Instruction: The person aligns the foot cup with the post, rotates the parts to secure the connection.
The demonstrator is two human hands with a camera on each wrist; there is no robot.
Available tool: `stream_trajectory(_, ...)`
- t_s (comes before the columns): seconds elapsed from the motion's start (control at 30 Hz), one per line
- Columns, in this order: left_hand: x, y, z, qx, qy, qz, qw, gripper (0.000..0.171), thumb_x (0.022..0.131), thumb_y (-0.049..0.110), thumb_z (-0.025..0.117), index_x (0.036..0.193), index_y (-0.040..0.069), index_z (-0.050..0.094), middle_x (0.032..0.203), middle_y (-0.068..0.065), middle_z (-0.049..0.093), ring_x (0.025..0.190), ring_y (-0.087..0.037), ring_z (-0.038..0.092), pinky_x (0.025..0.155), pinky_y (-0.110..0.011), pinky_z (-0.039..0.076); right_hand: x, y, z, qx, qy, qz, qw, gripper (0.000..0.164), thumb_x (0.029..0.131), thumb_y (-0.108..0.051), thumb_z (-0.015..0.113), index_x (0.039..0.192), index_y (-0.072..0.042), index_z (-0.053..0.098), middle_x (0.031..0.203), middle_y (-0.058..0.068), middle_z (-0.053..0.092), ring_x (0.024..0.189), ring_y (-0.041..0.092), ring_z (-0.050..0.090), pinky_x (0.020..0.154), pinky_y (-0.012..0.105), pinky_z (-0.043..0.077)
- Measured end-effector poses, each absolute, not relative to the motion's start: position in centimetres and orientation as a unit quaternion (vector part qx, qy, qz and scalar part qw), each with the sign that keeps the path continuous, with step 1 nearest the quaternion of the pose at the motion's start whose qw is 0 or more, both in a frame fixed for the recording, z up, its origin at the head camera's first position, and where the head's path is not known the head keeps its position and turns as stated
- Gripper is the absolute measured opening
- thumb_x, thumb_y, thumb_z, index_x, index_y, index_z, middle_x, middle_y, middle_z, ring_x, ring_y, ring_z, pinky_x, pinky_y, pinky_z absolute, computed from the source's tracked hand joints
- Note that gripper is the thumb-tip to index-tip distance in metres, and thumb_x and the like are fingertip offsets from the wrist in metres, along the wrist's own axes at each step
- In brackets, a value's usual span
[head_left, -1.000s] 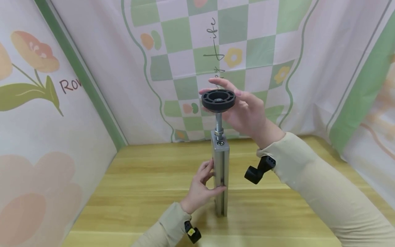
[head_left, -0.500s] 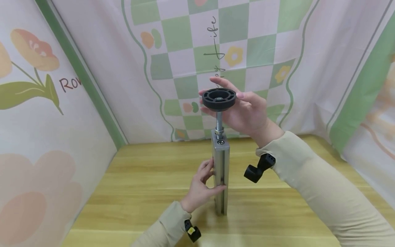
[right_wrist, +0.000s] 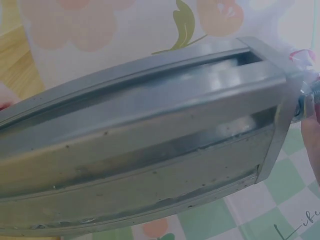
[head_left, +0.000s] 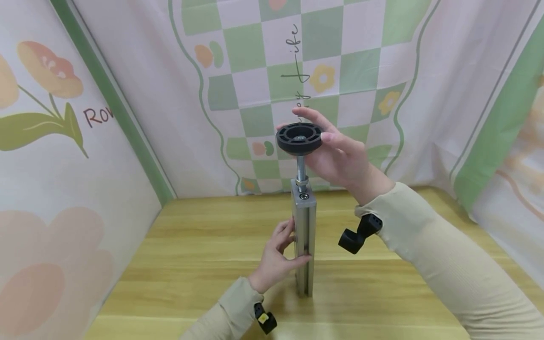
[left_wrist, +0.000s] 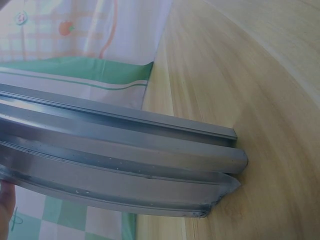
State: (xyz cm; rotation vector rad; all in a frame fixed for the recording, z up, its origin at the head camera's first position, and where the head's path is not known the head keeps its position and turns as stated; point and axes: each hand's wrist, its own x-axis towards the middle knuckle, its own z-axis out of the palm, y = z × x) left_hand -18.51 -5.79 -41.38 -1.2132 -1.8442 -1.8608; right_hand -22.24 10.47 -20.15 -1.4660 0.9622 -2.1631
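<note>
An aluminium profile (head_left: 303, 245) stands upright on the wooden table, with a metal plate (head_left: 304, 200) across its top end. From that plate rises a threaded rod (head_left: 301, 167) with a nut near its base, carrying a round black levelling foot (head_left: 299, 139). My left hand (head_left: 276, 262) grips the profile's lower half, thumb on the near side and fingers on the left. Up at the foot, my right hand (head_left: 337, 151) holds the disc's rim, thumb on the right edge and fingers behind, partly hidden. The left wrist view shows the profile's lower end (left_wrist: 200, 165); the right wrist view shows the capped end (right_wrist: 272, 110).
The wooden table (head_left: 204, 245) extends around the profile. Printed curtains hang behind (head_left: 242, 94) and at the left (head_left: 55, 189). A black camera mount (head_left: 359, 233) sits on the right wrist, another (head_left: 265, 320) on the left.
My right thumb has shifted toward the near side of the levelling foot's rim, and the fingers behind have moved slightly. My left hand and the profile have stayed in place.
</note>
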Motion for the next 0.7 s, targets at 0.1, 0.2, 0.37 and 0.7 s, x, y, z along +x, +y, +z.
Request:
stream_trajectory(0.1,-18.5,-5.9,-41.3,-0.418,-0.632,-0.641,0.126,0.103,0.072,-0.013,0.072,0.146,0.041,0.025,0.136,-0.026,0.035,0.123,-0.008,0.042,0.097,-0.035,0.047,-22.2,10.6,-20.2,-0.509,0.348,-0.77,0.166,0.045,0.089,-0.013,0.058,0.132,-0.014,0.044,0.128,0.016,0.047,0.118,0.023,0.048,0.103,0.026,0.038)
stream_trajectory(0.2,-18.4,-5.9,-41.3,-0.419,-0.629,-0.643,0.124,0.103,0.072,-0.014,0.072,0.146,0.041,0.025,0.135,-0.026,0.035,0.123,-0.008,0.042,0.098,-0.035,0.047,-22.0,10.7,-20.1,-0.493,0.36,-0.778,0.149,0.045,0.088,-0.011,0.062,0.129,-0.014,0.045,0.125,0.015,0.05,0.113,0.021,0.051,0.099,0.024,0.042)
stream_trajectory(0.37,-18.5,-5.9,-41.4,-0.416,-0.628,-0.646,0.125,0.103,0.071,-0.014,0.072,0.146,0.041,0.027,0.134,-0.026,0.036,0.122,-0.009,0.042,0.097,-0.034,0.047,-21.5,10.8,-19.8,-0.475,0.404,-0.774,0.106,0.046,0.085,-0.01,0.068,0.126,-0.013,0.047,0.121,0.012,0.054,0.11,0.02,0.054,0.096,0.025,0.045)
stream_trajectory(0.7,-18.5,-6.0,-41.4,-0.413,-0.63,-0.646,0.123,0.102,0.071,-0.012,0.072,0.146,0.041,0.027,0.135,-0.024,0.036,0.122,-0.008,0.042,0.098,-0.034,0.047,-20.2,10.6,-19.1,-0.422,0.509,-0.75,0.013,0.042,0.084,-0.003,0.061,0.122,-0.014,0.049,0.117,0.006,0.057,0.105,0.018,0.057,0.092,0.026,0.046)
